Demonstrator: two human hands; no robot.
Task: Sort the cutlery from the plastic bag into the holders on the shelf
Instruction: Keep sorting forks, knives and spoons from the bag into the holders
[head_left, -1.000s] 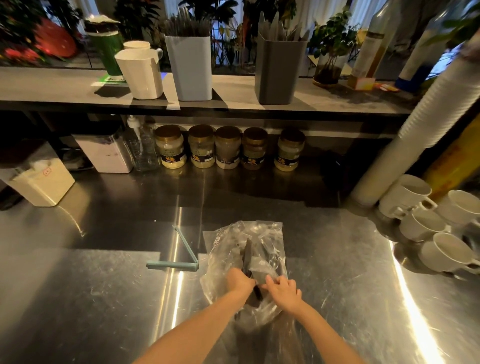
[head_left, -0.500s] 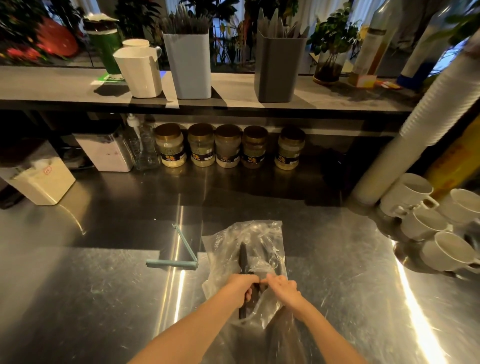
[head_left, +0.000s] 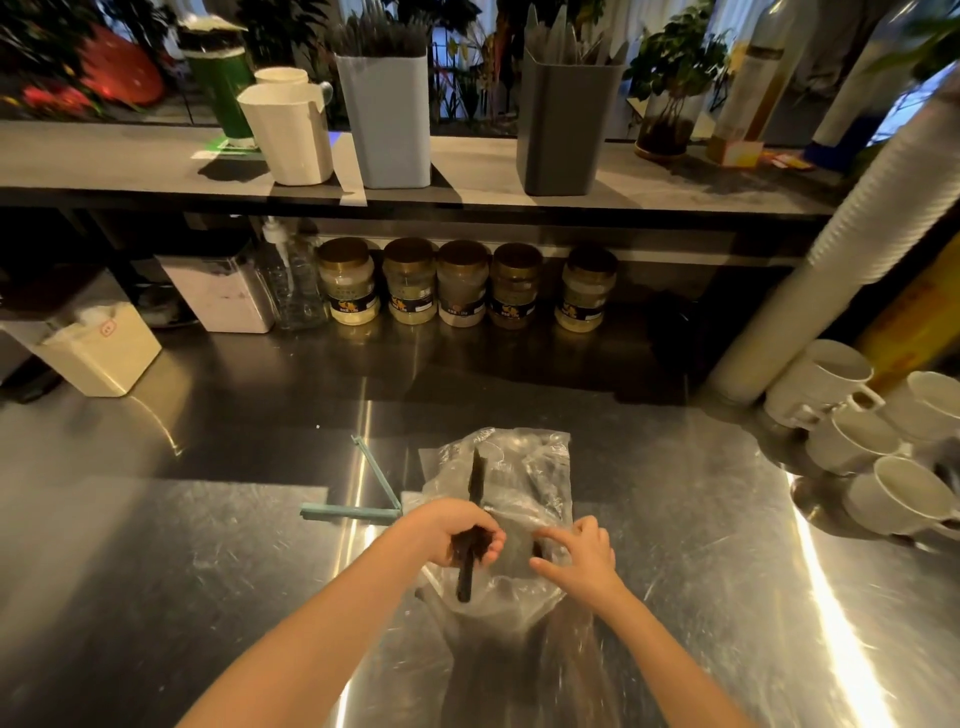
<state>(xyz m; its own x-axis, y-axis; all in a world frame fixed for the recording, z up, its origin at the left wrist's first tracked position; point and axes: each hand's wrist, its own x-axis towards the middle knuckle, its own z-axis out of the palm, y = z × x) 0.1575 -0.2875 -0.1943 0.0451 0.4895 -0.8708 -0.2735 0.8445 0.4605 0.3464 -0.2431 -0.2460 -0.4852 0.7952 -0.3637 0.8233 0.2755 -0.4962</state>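
Dim, warm light. Hard glare streaks run down the steel counter (head_left: 727, 519), brightest at right. Deep shadow under the shelf (head_left: 130, 156). Edges bend with wide-angle distortion; plants (head_left: 675, 57) behind look soft.

Your clear bag (head_left: 524, 467) lies crumpled on the counter (head_left: 208, 571), with dark cutlery (head_left: 537, 486) inside. Your left hand (head_left: 457, 532) grips a black knife (head_left: 475, 475), blade pointing away over the bag. On the shelf (head_left: 130, 156) stand a white holder (head_left: 288, 135), a blue holder (head_left: 387, 119) (dark pieces bristling out) and a grey holder (head_left: 566, 124).

Bare counter (head_left: 156, 571) left; mugs (head_left: 857, 441) right
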